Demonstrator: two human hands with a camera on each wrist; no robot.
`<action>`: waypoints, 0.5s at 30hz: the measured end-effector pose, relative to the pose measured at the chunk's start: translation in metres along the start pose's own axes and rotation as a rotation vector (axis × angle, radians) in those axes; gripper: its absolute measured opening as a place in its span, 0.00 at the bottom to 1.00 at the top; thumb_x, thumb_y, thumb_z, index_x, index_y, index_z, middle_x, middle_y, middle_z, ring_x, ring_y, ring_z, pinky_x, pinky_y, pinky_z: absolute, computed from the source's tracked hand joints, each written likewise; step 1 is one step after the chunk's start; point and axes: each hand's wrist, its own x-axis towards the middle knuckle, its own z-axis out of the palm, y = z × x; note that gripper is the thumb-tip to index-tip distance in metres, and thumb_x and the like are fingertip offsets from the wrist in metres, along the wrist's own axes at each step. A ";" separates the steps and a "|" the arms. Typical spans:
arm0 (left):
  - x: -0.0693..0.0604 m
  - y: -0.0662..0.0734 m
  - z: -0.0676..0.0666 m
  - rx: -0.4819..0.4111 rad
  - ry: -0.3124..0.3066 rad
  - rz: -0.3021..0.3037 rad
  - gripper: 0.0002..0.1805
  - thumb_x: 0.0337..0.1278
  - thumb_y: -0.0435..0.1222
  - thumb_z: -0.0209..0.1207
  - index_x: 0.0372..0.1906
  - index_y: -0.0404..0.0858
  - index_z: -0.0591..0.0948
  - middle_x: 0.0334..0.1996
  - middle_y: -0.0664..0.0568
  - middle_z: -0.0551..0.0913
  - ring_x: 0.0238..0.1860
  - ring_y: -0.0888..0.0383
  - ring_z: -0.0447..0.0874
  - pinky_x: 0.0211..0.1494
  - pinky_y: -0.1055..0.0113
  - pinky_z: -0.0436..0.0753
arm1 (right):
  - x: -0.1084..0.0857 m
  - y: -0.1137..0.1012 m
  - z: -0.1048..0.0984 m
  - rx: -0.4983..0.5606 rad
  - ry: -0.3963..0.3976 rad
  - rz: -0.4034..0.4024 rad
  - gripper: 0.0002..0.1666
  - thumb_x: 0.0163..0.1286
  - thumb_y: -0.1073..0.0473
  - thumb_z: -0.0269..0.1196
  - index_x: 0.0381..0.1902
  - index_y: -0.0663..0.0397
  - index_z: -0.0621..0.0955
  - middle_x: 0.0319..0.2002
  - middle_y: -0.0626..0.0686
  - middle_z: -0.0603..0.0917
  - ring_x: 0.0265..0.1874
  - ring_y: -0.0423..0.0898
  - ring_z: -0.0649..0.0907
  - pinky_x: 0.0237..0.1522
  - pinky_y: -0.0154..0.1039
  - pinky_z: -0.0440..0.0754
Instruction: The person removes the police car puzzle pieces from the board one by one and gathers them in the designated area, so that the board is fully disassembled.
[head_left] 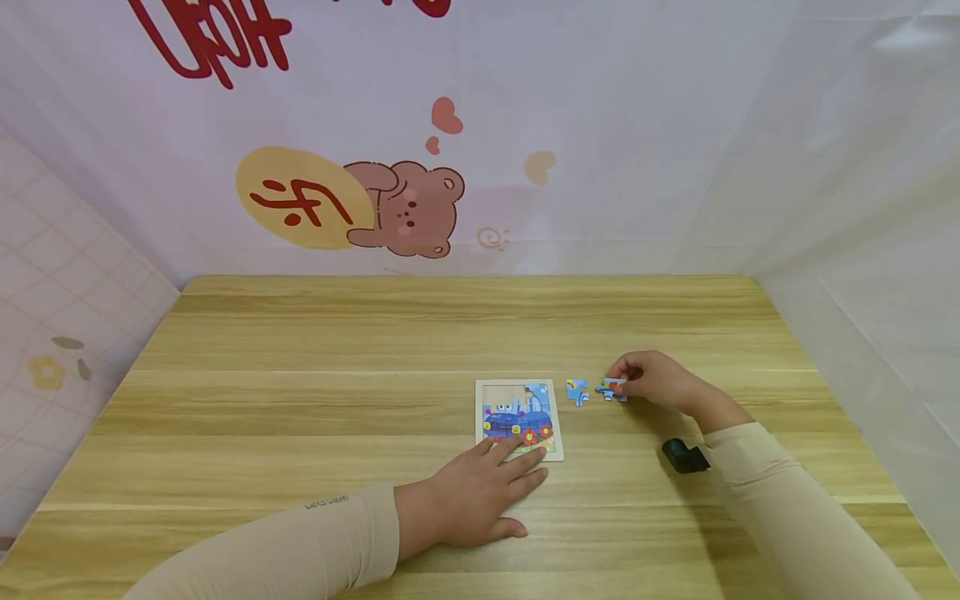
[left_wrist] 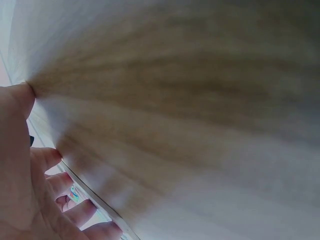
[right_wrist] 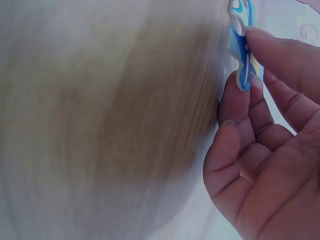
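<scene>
beside the puzzle [head_left: 516, 422], right hand [head_left: 658, 382] pinches a piece [right_wrist: 241, 56].

The left hand [head_left: 480, 497] hides the puzzle tray's [head_left: 478, 408] near-left corner; toward the tabletop's [head_left: 300, 358] right edge, a sleeve [head_left: 780, 500] (apparently) partly covers some black object [head_left: 681, 456].

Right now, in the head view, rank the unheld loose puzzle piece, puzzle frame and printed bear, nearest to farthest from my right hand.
1. Loose puzzle piece: just left
2. Puzzle frame: farther left
3. Printed bear: on the wall
</scene>
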 end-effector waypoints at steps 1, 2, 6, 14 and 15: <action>0.000 0.000 0.000 -0.002 -0.001 0.000 0.36 0.68 0.63 0.38 0.74 0.49 0.61 0.75 0.54 0.56 0.73 0.50 0.56 0.69 0.57 0.65 | 0.000 0.000 0.001 -0.006 0.003 -0.001 0.09 0.62 0.68 0.64 0.41 0.67 0.80 0.33 0.52 0.80 0.33 0.44 0.75 0.35 0.33 0.74; 0.000 0.000 0.000 -0.003 -0.002 -0.001 0.36 0.68 0.63 0.38 0.74 0.49 0.61 0.75 0.54 0.56 0.73 0.50 0.55 0.69 0.57 0.65 | 0.001 -0.001 0.001 -0.014 0.005 -0.004 0.09 0.62 0.69 0.64 0.41 0.67 0.80 0.33 0.53 0.80 0.33 0.44 0.75 0.34 0.34 0.74; 0.000 -0.001 0.001 -0.007 -0.005 -0.003 0.36 0.68 0.63 0.38 0.74 0.50 0.61 0.75 0.54 0.55 0.73 0.49 0.55 0.69 0.57 0.64 | 0.002 -0.001 0.003 -0.056 0.019 -0.017 0.08 0.62 0.70 0.65 0.40 0.66 0.81 0.33 0.52 0.80 0.32 0.44 0.75 0.34 0.35 0.75; 0.000 0.000 0.002 0.010 0.004 -0.002 0.36 0.68 0.63 0.38 0.74 0.50 0.61 0.75 0.54 0.56 0.73 0.49 0.56 0.69 0.57 0.65 | 0.003 0.001 0.005 -0.099 0.032 -0.048 0.07 0.62 0.71 0.63 0.39 0.66 0.81 0.32 0.52 0.81 0.32 0.44 0.76 0.35 0.37 0.75; 0.000 0.000 0.002 0.012 0.005 -0.002 0.36 0.68 0.63 0.38 0.74 0.50 0.61 0.75 0.54 0.56 0.73 0.49 0.56 0.69 0.57 0.65 | 0.003 0.002 0.005 -0.102 0.033 -0.051 0.07 0.62 0.71 0.63 0.39 0.66 0.82 0.33 0.52 0.81 0.32 0.44 0.76 0.35 0.37 0.76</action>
